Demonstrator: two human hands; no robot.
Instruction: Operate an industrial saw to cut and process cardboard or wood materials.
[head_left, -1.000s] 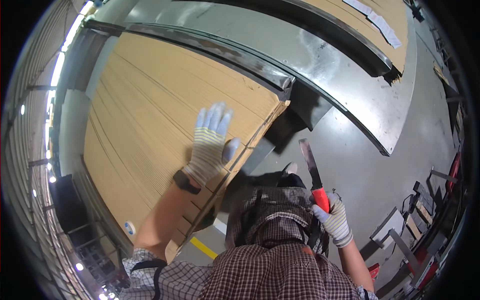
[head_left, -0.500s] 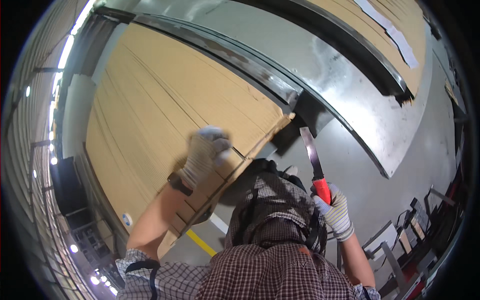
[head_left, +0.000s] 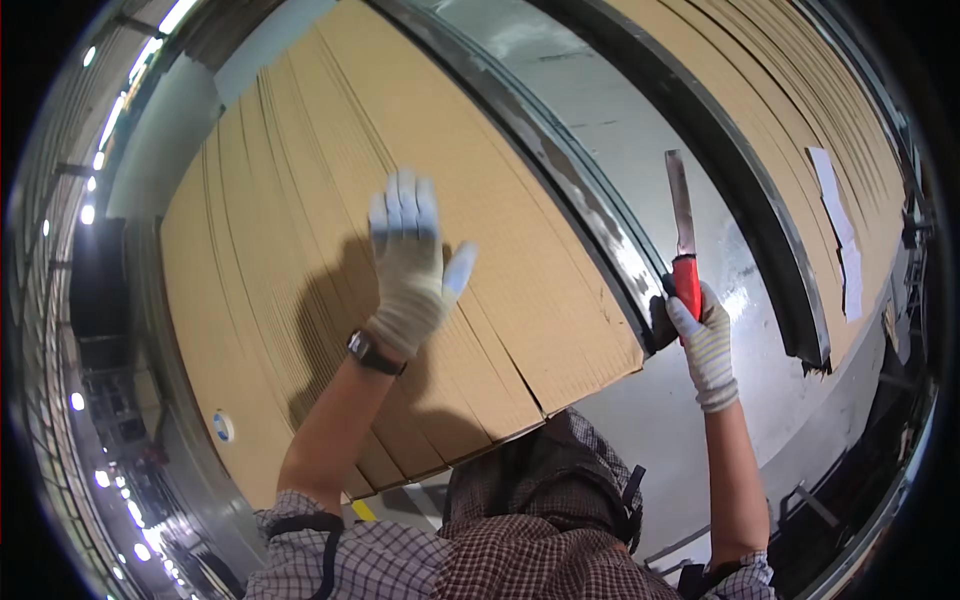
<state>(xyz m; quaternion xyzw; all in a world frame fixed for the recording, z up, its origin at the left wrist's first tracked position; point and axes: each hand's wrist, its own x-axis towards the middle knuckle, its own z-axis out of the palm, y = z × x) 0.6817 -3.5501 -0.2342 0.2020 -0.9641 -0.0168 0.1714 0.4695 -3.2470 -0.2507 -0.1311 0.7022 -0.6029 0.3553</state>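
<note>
My left hand [head_left: 410, 260], in a knitted glove with bluish fingertips, is spread flat over a stack of flattened cardboard boxes [head_left: 500, 300]. Its shadow falls on the cardboard beside it; whether the palm touches I cannot tell. A dark wristwatch [head_left: 374, 354] circles that wrist. At the right, my right hand [head_left: 708, 350], gloved too, is closed around the red handle of a knife [head_left: 686, 285]. The broad metal blade points up and away from me. This hand is beyond the right edge of the cardboard, near the dark metal rail that runs along it.
Bordering the cardboard on its right is a worn metal rail [head_left: 560, 180]. Farther right, a black curved beam [head_left: 740, 190] stands before a second cardboard stack [head_left: 790, 100] with a torn white strip [head_left: 835, 220] on it. A round blue-and-white roll or sticker [head_left: 223, 426] is at the lower left.
My left hand has opened from a curled shape and reached farther over the cardboard. My right hand has raised the knife up and to the right. The head view has shifted closer over the stack.
</note>
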